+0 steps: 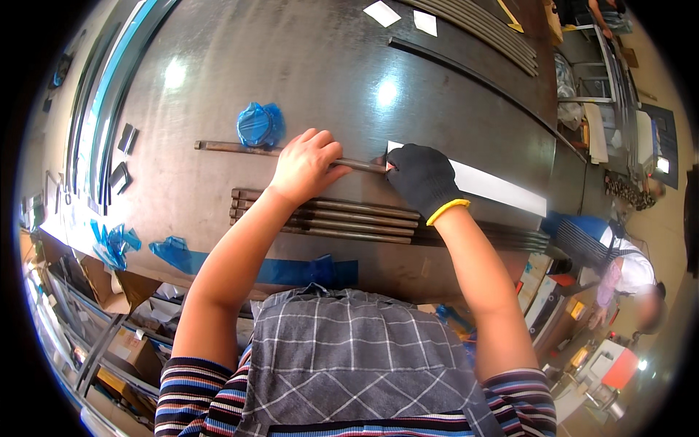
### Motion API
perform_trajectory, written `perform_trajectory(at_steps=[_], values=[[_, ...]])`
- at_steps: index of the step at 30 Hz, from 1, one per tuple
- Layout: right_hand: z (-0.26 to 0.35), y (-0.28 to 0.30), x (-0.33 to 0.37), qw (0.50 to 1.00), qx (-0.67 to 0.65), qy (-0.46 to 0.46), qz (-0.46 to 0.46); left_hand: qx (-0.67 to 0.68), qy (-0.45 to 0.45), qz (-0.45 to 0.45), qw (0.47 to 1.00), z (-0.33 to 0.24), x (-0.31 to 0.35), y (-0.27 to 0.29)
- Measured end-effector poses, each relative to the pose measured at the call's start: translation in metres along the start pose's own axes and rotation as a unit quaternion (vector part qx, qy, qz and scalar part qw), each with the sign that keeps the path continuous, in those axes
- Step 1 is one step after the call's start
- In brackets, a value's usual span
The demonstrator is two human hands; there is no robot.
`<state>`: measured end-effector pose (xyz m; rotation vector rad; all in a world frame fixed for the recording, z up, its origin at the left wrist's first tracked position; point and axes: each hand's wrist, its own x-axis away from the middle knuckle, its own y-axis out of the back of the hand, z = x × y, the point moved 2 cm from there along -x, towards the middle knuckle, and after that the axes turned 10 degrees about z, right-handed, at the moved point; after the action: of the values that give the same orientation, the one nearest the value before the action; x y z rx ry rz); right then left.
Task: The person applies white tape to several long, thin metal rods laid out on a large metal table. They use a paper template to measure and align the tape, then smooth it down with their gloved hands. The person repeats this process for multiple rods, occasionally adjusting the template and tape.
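Note:
My bare left hand (pixel 307 166) is closed around a thin dark metal bar (pixel 231 148) that lies crosswise over the table. In a black glove with a yellow cuff, my right hand (pixel 422 178) grips something at the bar's right part; the fingertips are mostly hidden, so what else they hold cannot be made out. A long white strip (pixel 499 188) extends to the right from behind the glove. Behind the bar's left part sits a round bundle of blue plastic film (pixel 259 125). Nearer to me, several similar metal bars (pixel 349 220) lie side by side, partly under my left forearm.
A grey metal table (pixel 306 80) carries a long dark bar (pixel 473 76), several more bars (pixel 488 33) and white paper pieces (pixel 382 13) at the back. Blue film (pixel 291 271) lies along the near edge. Two small black pieces (pixel 119 177) rest at left. A person (pixel 630 266) is at right.

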<state>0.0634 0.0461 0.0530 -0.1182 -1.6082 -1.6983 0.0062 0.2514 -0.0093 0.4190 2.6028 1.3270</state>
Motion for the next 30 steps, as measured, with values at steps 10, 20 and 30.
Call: perform_trajectory(at_steps=[10,20,30], values=[[0.014,0.003,-0.005,0.999,0.029,-0.009,0.038,-0.007,-0.013,-0.008,1.000,0.002,0.002,-0.001],[-0.025,0.018,-0.012,0.999,-0.033,-0.022,0.011,-0.006,-0.013,-0.008,1.000,0.001,0.001,-0.003],[-0.019,0.019,-0.024,0.998,0.051,-0.002,0.041,-0.002,-0.008,-0.006,1.000,0.001,-0.001,-0.002]])
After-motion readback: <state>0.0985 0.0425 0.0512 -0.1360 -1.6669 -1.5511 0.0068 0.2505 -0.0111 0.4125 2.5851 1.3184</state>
